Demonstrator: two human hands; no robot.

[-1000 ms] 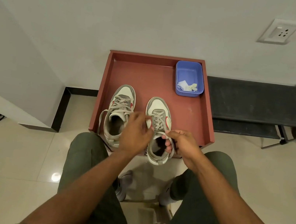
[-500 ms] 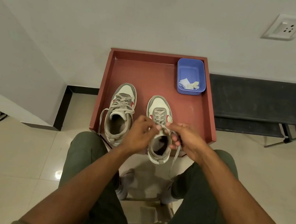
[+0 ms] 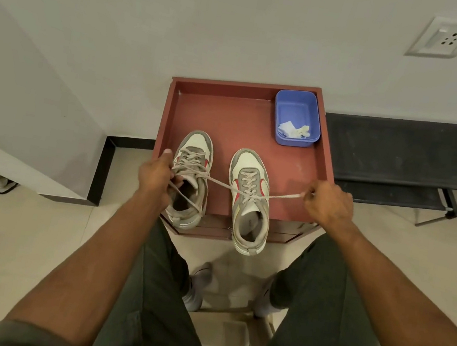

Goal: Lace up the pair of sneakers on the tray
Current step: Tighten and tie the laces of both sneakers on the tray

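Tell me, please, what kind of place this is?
Probably a room in a home: a tiled floor, a wall socket, and a black shoe rack beside the red tray.

A blue tub (image 3: 297,118) is holding white scraps (image 3: 292,129); a black rack (image 3: 410,153) is standing beside a wall socket (image 3: 441,38).

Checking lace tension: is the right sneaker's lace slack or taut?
Taut: the lace runs straight from right sneaker to both hands.

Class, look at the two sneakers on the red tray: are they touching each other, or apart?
Apart. The head view shows bare red tray floor between the left sneaker and the right sneaker; only a taut lace crosses the gap.
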